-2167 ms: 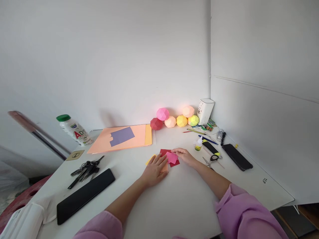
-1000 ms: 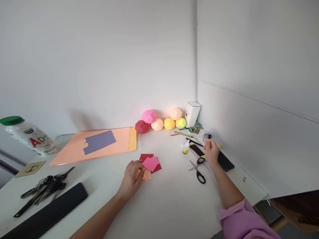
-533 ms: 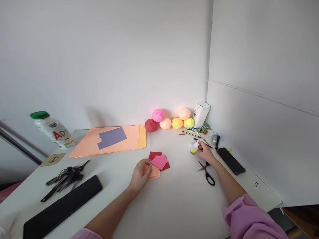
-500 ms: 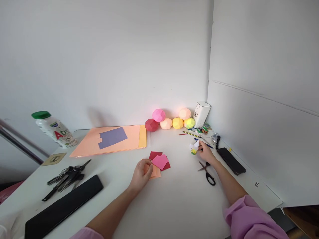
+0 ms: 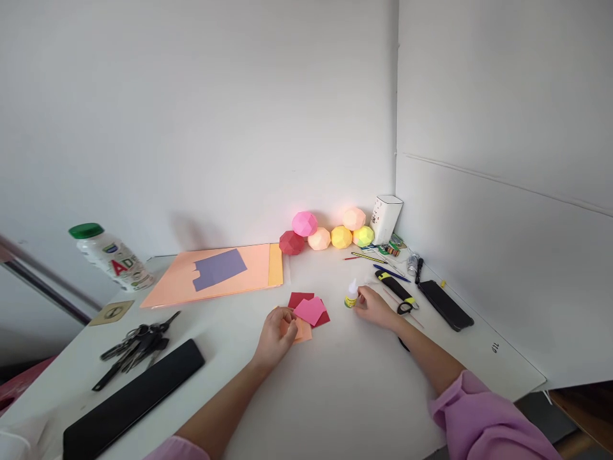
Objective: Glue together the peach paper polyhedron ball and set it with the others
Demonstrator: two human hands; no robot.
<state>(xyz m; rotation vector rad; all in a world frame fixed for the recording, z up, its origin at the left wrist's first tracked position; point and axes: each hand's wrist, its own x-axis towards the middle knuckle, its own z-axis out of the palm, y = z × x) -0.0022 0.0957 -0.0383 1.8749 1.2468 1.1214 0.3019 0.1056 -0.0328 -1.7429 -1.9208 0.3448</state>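
Close to the middle of the table, my left hand [image 5: 279, 332] rests on peach paper pieces [image 5: 302, 331], its fingers curled; whether they grip anything is hidden. A pink paper piece [image 5: 311, 310] lies beside it over dark red paper [image 5: 301, 298]. My right hand [image 5: 376, 306] is closed on a small white glue bottle [image 5: 351, 295] with a yellow-green label, held upright by its right side. Scissors [image 5: 405, 308] lie partly hidden behind the right forearm.
Faceted paper balls [image 5: 341, 237] stand by the back wall beside a white box [image 5: 385, 220]. Large peach sheets [image 5: 179, 281], keys [image 5: 138, 345], a black case [image 5: 134, 399] and a bottle [image 5: 117, 260] are on the left. A cutter [image 5: 396, 287] and black phone [image 5: 445, 305] lie right.
My right hand has moved left and slightly nearer with the glue bottle, toward the coloured papers. The cutter now shows, and the forearm covers more of the scissors. My left hand has hardly moved.
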